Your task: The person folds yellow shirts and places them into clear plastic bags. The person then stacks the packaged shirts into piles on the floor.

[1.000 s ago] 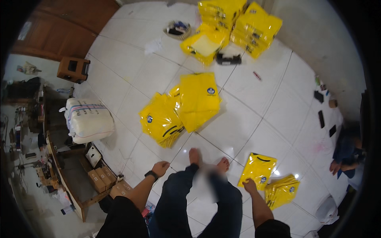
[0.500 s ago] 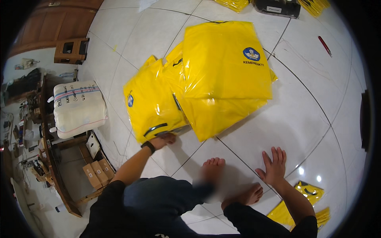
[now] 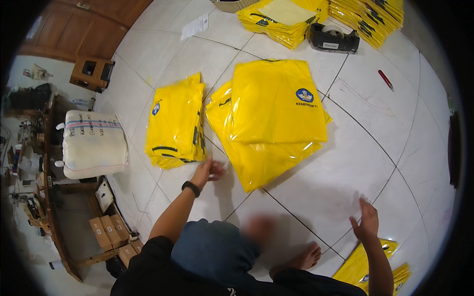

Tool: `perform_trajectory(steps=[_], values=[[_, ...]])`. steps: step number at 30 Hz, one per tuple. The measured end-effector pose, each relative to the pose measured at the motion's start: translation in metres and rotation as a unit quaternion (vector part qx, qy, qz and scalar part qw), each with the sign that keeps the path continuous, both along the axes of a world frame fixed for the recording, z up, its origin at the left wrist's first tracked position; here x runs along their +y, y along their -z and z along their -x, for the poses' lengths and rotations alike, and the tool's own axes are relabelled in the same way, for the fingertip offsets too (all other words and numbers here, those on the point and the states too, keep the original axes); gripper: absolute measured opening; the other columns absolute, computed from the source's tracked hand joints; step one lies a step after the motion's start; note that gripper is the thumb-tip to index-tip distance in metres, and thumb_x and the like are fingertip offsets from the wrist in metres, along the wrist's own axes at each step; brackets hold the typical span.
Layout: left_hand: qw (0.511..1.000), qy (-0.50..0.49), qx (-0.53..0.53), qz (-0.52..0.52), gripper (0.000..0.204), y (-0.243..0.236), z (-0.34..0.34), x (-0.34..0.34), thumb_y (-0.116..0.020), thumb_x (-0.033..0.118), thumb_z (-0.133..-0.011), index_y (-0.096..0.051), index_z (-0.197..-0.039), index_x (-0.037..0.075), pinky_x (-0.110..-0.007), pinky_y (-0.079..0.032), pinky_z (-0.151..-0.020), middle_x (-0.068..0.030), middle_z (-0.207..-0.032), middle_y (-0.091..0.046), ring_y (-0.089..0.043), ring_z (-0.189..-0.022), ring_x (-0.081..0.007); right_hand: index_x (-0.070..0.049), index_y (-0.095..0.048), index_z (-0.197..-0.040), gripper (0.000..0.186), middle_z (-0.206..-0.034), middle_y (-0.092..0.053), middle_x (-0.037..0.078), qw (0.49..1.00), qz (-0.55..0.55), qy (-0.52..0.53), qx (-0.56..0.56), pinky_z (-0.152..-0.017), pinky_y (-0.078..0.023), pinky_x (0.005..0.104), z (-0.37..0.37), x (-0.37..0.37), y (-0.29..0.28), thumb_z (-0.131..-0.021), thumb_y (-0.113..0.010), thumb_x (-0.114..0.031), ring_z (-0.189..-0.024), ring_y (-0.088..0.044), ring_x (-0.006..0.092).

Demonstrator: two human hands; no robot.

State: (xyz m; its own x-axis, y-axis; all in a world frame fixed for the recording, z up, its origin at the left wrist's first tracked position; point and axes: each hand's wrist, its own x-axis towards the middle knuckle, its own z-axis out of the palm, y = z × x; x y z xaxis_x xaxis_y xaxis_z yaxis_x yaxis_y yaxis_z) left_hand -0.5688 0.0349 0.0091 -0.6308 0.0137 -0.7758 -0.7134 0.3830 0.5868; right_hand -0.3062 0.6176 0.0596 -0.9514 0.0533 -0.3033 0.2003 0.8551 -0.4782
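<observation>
My left hand [image 3: 209,170] is open just below the right corner of a left stack of bagged yellow garments [image 3: 174,123], its fingers loosely apart and holding nothing. A larger, wider pile of bagged yellow garments [image 3: 276,108] lies to its upper right, the top piece bearing a blue emblem. My right hand [image 3: 365,221] is open above the floor at lower right, nearest another bagged yellow garment [image 3: 348,266] that lies below it, partly hidden by my forearm, with more packets beside it.
Yellow stacks [image 3: 365,19], a black tape dispenser [image 3: 321,42] and a red pen [image 3: 385,79] lie farther off. At left are a white bale [image 3: 93,145], a brown stool [image 3: 91,74], a wooden workbench [image 3: 61,232] and small cardboard boxes [image 3: 101,234]. A paper [image 3: 195,27] lies at top.
I have bent lower, and my right hand has left the packet it held. The left stack has moved left, apart from the wider pile and squarer; my left hand has come out from its edge.
</observation>
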Motion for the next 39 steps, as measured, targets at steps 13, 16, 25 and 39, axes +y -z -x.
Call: perform_trajectory(steps=[13,16,25,39], values=[[0.964,-0.176,0.104,-0.169,0.062,0.015,-0.040,0.214,-0.064,0.046,-0.101,-0.043,-0.146,0.007,-0.042,-0.045,-0.110,-0.0070,-0.143,-0.055,-0.051,-0.132,-0.0218,-0.005,-0.049,-0.140,0.052,-0.099,-0.070,0.014,0.939,0.291,0.176,-0.060,-0.081,-0.056,0.0345,0.055,-0.034,0.026,-0.094,-0.070,-0.012,-0.089,-0.070,0.0226],[0.947,0.022,-0.121,-0.295,0.054,0.002,-0.068,0.237,-0.064,0.040,-0.102,-0.050,-0.143,0.006,-0.041,-0.047,-0.107,-0.0073,-0.143,-0.056,-0.054,-0.129,-0.0199,-0.004,-0.050,-0.140,0.051,-0.100,-0.071,0.014,0.943,0.267,0.191,-0.059,-0.082,-0.056,0.0350,0.060,-0.031,0.021,-0.093,-0.071,-0.011,-0.090,-0.070,0.0234],[0.741,0.445,0.495,0.089,0.040,0.003,-0.080,0.070,-0.075,0.028,-0.087,-0.065,-0.121,0.010,-0.046,-0.047,-0.090,-0.0117,-0.113,-0.065,-0.061,-0.103,-0.0333,-0.003,-0.063,-0.125,0.042,-0.101,-0.069,0.016,0.968,0.097,0.078,0.216,-0.078,-0.055,0.0379,0.097,-0.033,-0.035,-0.085,-0.075,-0.003,-0.088,-0.069,0.0293],[0.758,0.375,0.435,0.310,0.078,0.027,-0.049,-0.082,-0.066,0.052,-0.084,-0.049,-0.146,0.008,-0.057,-0.026,-0.113,-0.0237,-0.144,-0.045,-0.038,-0.134,-0.0444,-0.003,-0.068,-0.106,0.034,-0.101,-0.062,0.014,0.939,-0.016,-0.215,0.267,-0.084,-0.049,0.0437,0.288,-0.215,-0.047,-0.074,-0.071,-0.009,-0.096,-0.060,0.0333]])
